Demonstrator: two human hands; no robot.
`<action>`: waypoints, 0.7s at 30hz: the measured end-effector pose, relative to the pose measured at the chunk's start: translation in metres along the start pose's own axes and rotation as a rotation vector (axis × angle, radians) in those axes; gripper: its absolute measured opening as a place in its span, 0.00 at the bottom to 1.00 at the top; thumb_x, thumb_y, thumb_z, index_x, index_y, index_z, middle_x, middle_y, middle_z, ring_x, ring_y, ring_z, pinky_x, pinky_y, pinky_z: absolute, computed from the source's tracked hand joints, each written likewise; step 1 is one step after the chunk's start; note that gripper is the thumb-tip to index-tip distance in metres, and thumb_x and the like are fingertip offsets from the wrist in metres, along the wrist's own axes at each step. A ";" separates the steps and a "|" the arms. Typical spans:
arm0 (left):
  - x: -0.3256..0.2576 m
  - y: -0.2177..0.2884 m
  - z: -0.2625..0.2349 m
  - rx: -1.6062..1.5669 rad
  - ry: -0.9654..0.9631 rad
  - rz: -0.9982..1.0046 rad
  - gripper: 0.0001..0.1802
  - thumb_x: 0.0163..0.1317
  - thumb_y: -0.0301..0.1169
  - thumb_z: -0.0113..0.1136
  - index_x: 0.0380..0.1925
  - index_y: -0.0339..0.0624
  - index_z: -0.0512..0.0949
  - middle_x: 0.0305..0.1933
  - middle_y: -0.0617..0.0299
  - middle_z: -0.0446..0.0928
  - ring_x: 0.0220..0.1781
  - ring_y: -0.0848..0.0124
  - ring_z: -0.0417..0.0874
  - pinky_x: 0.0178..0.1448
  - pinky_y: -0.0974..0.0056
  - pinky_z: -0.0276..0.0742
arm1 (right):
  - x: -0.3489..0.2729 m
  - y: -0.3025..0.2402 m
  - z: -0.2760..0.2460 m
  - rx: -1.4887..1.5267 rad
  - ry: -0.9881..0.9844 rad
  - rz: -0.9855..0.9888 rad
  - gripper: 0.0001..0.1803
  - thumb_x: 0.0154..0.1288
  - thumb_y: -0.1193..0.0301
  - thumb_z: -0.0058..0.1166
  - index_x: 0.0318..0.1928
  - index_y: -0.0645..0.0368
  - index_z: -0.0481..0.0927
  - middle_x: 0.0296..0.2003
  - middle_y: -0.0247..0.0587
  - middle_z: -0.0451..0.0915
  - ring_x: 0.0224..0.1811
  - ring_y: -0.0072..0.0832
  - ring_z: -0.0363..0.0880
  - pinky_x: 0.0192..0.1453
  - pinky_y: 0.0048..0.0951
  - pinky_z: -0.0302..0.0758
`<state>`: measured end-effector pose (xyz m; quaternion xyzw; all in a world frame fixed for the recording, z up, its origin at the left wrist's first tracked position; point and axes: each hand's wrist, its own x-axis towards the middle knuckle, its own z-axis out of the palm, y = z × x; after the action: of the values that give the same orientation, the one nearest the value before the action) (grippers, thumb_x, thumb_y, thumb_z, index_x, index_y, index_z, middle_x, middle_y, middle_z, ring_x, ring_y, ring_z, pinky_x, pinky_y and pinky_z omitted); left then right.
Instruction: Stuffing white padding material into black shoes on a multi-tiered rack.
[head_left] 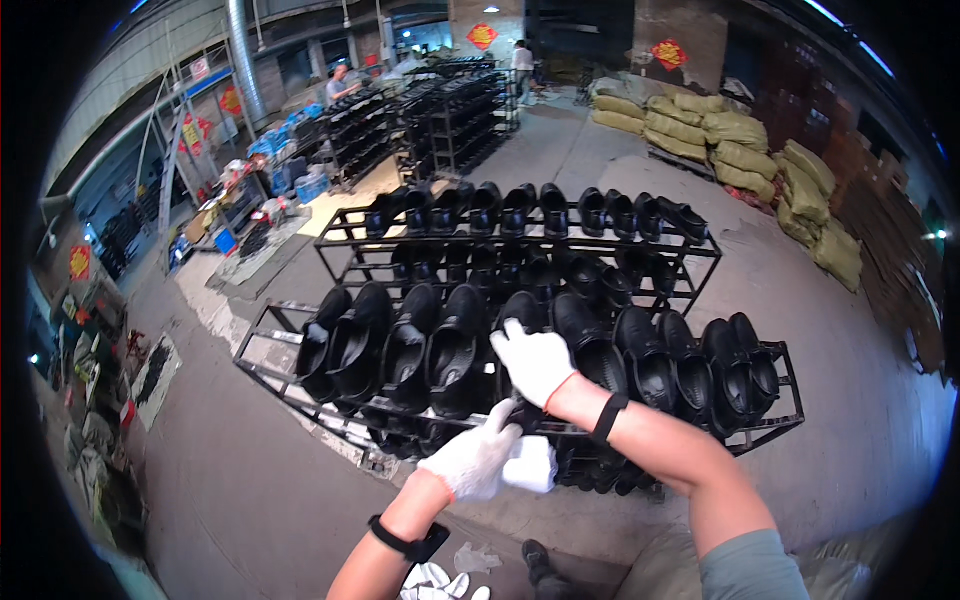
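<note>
Both my hands wear white knit gloves with orange cuffs. My right hand (537, 366) reaches over a black shoe (522, 308) in the front row, its fingers closed at the upper just behind the toe. That shoe's opening is mostly hidden under the glove. Close to the same shoe's heel, my left hand (478, 458) is closed with the thumb pointing up. A folded white wad (530, 466), perhaps paper or cloth, sticks out from the left hand's palm side. More black shoes (457, 345) stand on both sides, toes pointing away from me.
The shoes stand on a black metal rack (262, 375) with several tiers; a second shoe rack (335, 240) is right behind. White flat pieces (435, 580) lie low near my foot. Stuffed sacks (745, 160) are piled far right. Two people (522, 62) are by distant racks.
</note>
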<state>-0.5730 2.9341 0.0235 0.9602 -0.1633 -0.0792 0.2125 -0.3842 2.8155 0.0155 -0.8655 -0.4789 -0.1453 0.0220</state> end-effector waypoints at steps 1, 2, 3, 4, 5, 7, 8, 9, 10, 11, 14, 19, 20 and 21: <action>0.000 -0.001 0.002 -0.063 0.061 0.029 0.35 0.48 0.19 0.74 0.61 0.26 0.75 0.82 0.21 0.58 0.62 0.29 0.87 0.64 0.46 0.90 | -0.014 0.006 -0.004 0.088 0.108 0.052 0.23 0.75 0.70 0.58 0.68 0.51 0.85 0.66 0.58 0.84 0.38 0.45 0.95 0.43 0.45 0.90; -0.002 0.003 0.004 -0.134 0.119 0.055 0.38 0.46 0.18 0.75 0.61 0.26 0.75 0.84 0.21 0.56 0.64 0.28 0.86 0.64 0.46 0.90 | -0.035 0.012 -0.031 0.316 0.200 0.079 0.27 0.74 0.66 0.64 0.71 0.51 0.83 0.67 0.58 0.83 0.41 0.46 0.94 0.45 0.45 0.91; -0.002 0.022 -0.002 -0.152 0.235 0.023 0.42 0.43 0.16 0.76 0.64 0.26 0.74 0.81 0.22 0.61 0.67 0.26 0.84 0.68 0.45 0.89 | -0.061 0.021 -0.059 0.485 0.288 0.100 0.29 0.73 0.64 0.66 0.73 0.53 0.82 0.66 0.59 0.83 0.43 0.45 0.94 0.45 0.45 0.90; 0.000 0.026 -0.001 -0.035 0.451 0.127 0.43 0.42 0.16 0.77 0.64 0.27 0.73 0.75 0.24 0.70 0.63 0.27 0.85 0.68 0.42 0.87 | -0.084 0.023 -0.082 0.669 0.385 0.104 0.32 0.73 0.61 0.69 0.74 0.55 0.81 0.65 0.60 0.83 0.45 0.44 0.94 0.46 0.44 0.90; 0.007 0.045 -0.010 -0.006 0.526 0.098 0.43 0.44 0.16 0.76 0.65 0.26 0.73 0.72 0.25 0.73 0.63 0.28 0.85 0.68 0.41 0.86 | -0.116 0.027 -0.094 0.999 0.214 0.270 0.34 0.73 0.59 0.70 0.75 0.56 0.79 0.63 0.57 0.84 0.46 0.38 0.93 0.44 0.40 0.90; 0.041 0.075 -0.001 0.086 0.764 0.187 0.38 0.50 0.16 0.72 0.65 0.26 0.74 0.66 0.30 0.79 0.59 0.32 0.86 0.65 0.41 0.84 | -0.169 0.031 -0.121 1.450 -0.053 0.495 0.35 0.73 0.59 0.70 0.75 0.59 0.77 0.58 0.50 0.85 0.47 0.28 0.91 0.41 0.32 0.88; 0.065 0.096 -0.005 -0.084 0.579 0.154 0.34 0.54 0.17 0.70 0.64 0.25 0.75 0.59 0.33 0.81 0.54 0.35 0.86 0.59 0.40 0.85 | -0.190 0.037 -0.133 1.571 -0.141 0.576 0.34 0.73 0.60 0.70 0.73 0.61 0.77 0.55 0.46 0.85 0.47 0.24 0.90 0.40 0.28 0.87; 0.086 0.115 -0.003 0.019 0.780 0.293 0.31 0.56 0.18 0.69 0.63 0.26 0.76 0.55 0.36 0.81 0.50 0.37 0.85 0.56 0.40 0.85 | -0.207 0.054 -0.143 1.534 -0.045 0.664 0.31 0.72 0.62 0.69 0.70 0.61 0.77 0.53 0.43 0.85 0.46 0.22 0.89 0.39 0.25 0.86; 0.106 0.132 0.004 0.125 0.982 0.433 0.29 0.58 0.19 0.69 0.62 0.26 0.77 0.51 0.39 0.81 0.45 0.40 0.85 0.53 0.41 0.84 | -0.219 0.074 -0.155 1.490 0.050 0.749 0.29 0.72 0.63 0.68 0.68 0.61 0.78 0.51 0.40 0.85 0.46 0.19 0.88 0.38 0.23 0.85; 0.123 0.141 0.019 0.073 1.004 0.409 0.29 0.59 0.21 0.70 0.62 0.27 0.77 0.50 0.40 0.80 0.45 0.42 0.84 0.52 0.42 0.83 | -0.220 0.088 -0.173 1.347 0.212 0.814 0.24 0.70 0.66 0.66 0.63 0.62 0.78 0.48 0.39 0.86 0.46 0.22 0.87 0.41 0.26 0.86; 0.154 0.174 0.051 -0.118 0.770 0.255 0.28 0.61 0.32 0.76 0.58 0.30 0.79 0.47 0.43 0.79 0.47 0.47 0.83 0.49 0.44 0.82 | -0.223 0.152 -0.149 0.486 0.251 0.310 0.18 0.64 0.69 0.67 0.54 0.53 0.87 0.56 0.50 0.88 0.47 0.45 0.90 0.52 0.42 0.89; 0.183 0.143 0.116 -0.097 0.741 -0.060 0.11 0.66 0.33 0.69 0.44 0.40 0.81 0.37 0.50 0.82 0.38 0.51 0.87 0.40 0.47 0.86 | -0.152 0.125 -0.135 0.103 -0.178 0.036 0.19 0.70 0.68 0.60 0.60 0.46 0.89 0.71 0.64 0.80 0.51 0.57 0.93 0.56 0.51 0.90; 0.183 0.142 0.123 -0.177 0.809 -0.123 0.06 0.70 0.30 0.63 0.42 0.41 0.81 0.32 0.52 0.82 0.30 0.53 0.87 0.33 0.49 0.85 | -0.153 0.123 -0.137 0.179 -0.266 0.017 0.21 0.70 0.68 0.60 0.61 0.45 0.89 0.73 0.66 0.78 0.52 0.58 0.93 0.58 0.52 0.90; 0.176 0.148 0.117 -0.127 0.793 -0.173 0.03 0.71 0.28 0.60 0.40 0.41 0.80 0.30 0.53 0.82 0.29 0.54 0.87 0.32 0.50 0.85 | -0.154 0.127 -0.136 0.164 -0.328 -0.004 0.22 0.70 0.69 0.59 0.64 0.45 0.88 0.76 0.66 0.76 0.53 0.59 0.93 0.58 0.53 0.89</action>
<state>-0.4761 2.7018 -0.0318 0.9113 0.0177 0.2696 0.3106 -0.3865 2.5960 0.1161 -0.8719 -0.4880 0.0370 0.0138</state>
